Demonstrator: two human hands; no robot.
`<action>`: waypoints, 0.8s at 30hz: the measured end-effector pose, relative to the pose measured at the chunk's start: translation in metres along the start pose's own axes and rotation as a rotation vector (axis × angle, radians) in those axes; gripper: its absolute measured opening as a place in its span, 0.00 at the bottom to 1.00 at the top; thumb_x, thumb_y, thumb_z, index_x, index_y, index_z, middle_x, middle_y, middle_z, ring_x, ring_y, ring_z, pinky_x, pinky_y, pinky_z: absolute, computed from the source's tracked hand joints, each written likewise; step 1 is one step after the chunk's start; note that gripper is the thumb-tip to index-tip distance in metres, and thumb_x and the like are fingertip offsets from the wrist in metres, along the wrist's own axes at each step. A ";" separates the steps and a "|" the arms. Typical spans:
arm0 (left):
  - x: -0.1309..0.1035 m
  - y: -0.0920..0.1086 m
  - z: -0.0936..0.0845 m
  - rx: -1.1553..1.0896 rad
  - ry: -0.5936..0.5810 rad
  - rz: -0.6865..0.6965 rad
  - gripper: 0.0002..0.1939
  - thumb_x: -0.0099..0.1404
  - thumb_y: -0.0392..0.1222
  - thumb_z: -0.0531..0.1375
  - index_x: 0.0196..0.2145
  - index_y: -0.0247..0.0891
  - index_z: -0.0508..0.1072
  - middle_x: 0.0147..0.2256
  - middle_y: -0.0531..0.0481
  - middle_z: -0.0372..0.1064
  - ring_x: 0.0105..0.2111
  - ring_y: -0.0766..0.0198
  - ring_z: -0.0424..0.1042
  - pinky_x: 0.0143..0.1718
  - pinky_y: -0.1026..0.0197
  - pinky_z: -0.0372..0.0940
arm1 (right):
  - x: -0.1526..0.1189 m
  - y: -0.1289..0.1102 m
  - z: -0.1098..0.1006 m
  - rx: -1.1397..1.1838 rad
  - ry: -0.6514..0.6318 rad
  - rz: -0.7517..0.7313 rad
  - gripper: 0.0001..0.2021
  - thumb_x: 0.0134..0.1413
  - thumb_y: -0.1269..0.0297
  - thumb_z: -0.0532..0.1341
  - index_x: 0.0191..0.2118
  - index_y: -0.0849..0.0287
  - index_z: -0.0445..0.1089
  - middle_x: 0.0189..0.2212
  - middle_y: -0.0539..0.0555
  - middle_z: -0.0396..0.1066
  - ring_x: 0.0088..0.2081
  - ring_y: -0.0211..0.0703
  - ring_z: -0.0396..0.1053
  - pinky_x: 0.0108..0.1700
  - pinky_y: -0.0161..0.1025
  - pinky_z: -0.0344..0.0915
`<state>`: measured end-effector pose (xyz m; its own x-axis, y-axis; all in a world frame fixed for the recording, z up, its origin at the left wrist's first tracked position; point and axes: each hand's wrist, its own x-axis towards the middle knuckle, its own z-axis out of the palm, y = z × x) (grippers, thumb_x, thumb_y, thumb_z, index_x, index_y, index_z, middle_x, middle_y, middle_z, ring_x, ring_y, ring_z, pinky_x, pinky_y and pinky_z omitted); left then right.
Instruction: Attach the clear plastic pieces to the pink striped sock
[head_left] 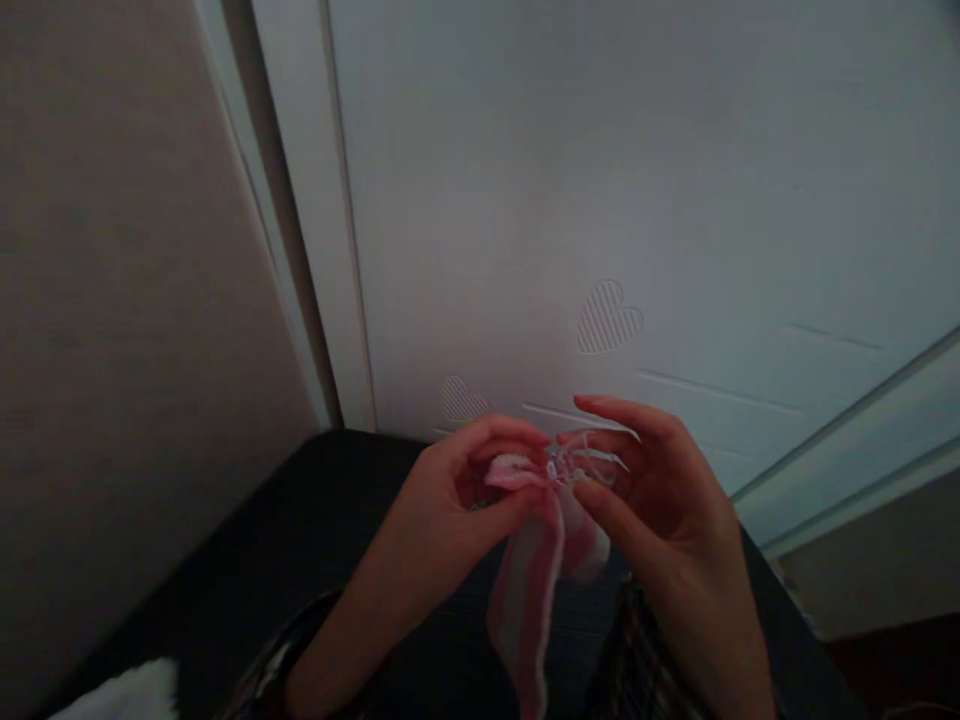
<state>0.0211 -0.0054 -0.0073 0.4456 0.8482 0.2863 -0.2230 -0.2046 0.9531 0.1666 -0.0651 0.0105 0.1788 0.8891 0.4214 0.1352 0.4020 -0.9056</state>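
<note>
Pinched between the thumb and fingers of my left hand point(480, 490) is a pink-and-white striped ribbon point(525, 600), gathered at the pinch. One long tail of it hangs straight down, and a loop droops beside it to the right. My right hand point(660, 500) holds a clear plastic claw clip point(589, 462) by thumb and middle finger, with the index finger raised off it. The clip's curved prongs point right, and its left end meets the gathered ribbon. How the two are joined is too dim to make out.
A dark tabletop point(300, 530) lies below my hands. Behind it stands a white door panel point(525, 200) with embossed hearts. A beige wall point(135, 300) rises at the left, and something white and fluffy point(124, 692) shows in the lower left corner.
</note>
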 end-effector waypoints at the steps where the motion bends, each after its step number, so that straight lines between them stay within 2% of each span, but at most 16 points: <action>1: 0.000 0.001 0.000 0.011 -0.004 -0.007 0.10 0.57 0.33 0.64 0.38 0.40 0.72 0.34 0.55 0.75 0.33 0.69 0.74 0.34 0.72 0.67 | 0.000 0.001 0.000 0.014 -0.016 0.019 0.22 0.53 0.74 0.63 0.52 0.48 0.63 0.43 0.49 0.72 0.44 0.39 0.72 0.45 0.33 0.72; 4: 0.000 0.003 -0.002 0.023 -0.016 -0.034 0.09 0.56 0.32 0.64 0.36 0.38 0.72 0.33 0.54 0.75 0.32 0.69 0.74 0.32 0.73 0.66 | 0.001 0.004 0.000 0.017 -0.031 0.025 0.21 0.52 0.73 0.63 0.51 0.49 0.64 0.48 0.50 0.69 0.46 0.38 0.71 0.46 0.33 0.70; 7: 0.000 0.003 -0.003 0.028 -0.021 -0.039 0.09 0.56 0.31 0.64 0.36 0.38 0.72 0.33 0.54 0.75 0.33 0.70 0.74 0.32 0.73 0.66 | 0.003 0.006 -0.001 -0.080 -0.047 -0.014 0.13 0.52 0.71 0.63 0.44 0.51 0.70 0.52 0.49 0.64 0.50 0.39 0.67 0.48 0.32 0.68; 12: -0.002 0.000 -0.002 -0.027 -0.056 -0.045 0.10 0.56 0.35 0.65 0.37 0.41 0.71 0.33 0.56 0.75 0.32 0.70 0.74 0.32 0.72 0.67 | 0.004 0.005 -0.003 -0.246 -0.058 -0.090 0.07 0.54 0.69 0.62 0.39 0.52 0.71 0.46 0.48 0.67 0.51 0.40 0.64 0.52 0.36 0.61; 15: -0.003 -0.001 0.001 -0.072 -0.078 -0.064 0.12 0.57 0.34 0.64 0.39 0.42 0.71 0.35 0.55 0.75 0.33 0.69 0.74 0.34 0.72 0.67 | 0.005 0.004 0.000 -0.211 -0.042 -0.113 0.05 0.53 0.69 0.62 0.37 0.53 0.70 0.41 0.48 0.68 0.48 0.39 0.65 0.50 0.37 0.61; 17: -0.002 -0.002 0.002 -0.104 -0.101 -0.076 0.13 0.57 0.33 0.64 0.41 0.42 0.71 0.39 0.55 0.74 0.35 0.69 0.73 0.35 0.71 0.67 | 0.005 0.004 0.001 -0.157 -0.033 -0.076 0.05 0.52 0.67 0.63 0.36 0.52 0.69 0.39 0.47 0.69 0.45 0.39 0.67 0.48 0.37 0.62; 22: 0.001 -0.004 -0.004 -0.195 -0.197 -0.099 0.23 0.54 0.32 0.67 0.46 0.46 0.68 0.39 0.55 0.73 0.34 0.68 0.74 0.34 0.69 0.68 | 0.002 0.004 0.000 -0.117 0.024 -0.042 0.07 0.53 0.67 0.64 0.38 0.51 0.70 0.41 0.46 0.72 0.45 0.40 0.69 0.48 0.36 0.64; 24: 0.002 -0.003 -0.006 -0.213 -0.185 -0.089 0.22 0.53 0.32 0.67 0.45 0.43 0.69 0.39 0.54 0.73 0.35 0.67 0.74 0.35 0.69 0.69 | 0.000 0.004 -0.001 -0.080 0.069 -0.063 0.06 0.54 0.67 0.63 0.38 0.52 0.70 0.40 0.47 0.73 0.44 0.39 0.71 0.45 0.35 0.65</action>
<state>0.0177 0.0004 -0.0105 0.6179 0.7505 0.2345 -0.3447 -0.0095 0.9387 0.1676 -0.0642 0.0071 0.2335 0.8444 0.4821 0.2256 0.4352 -0.8716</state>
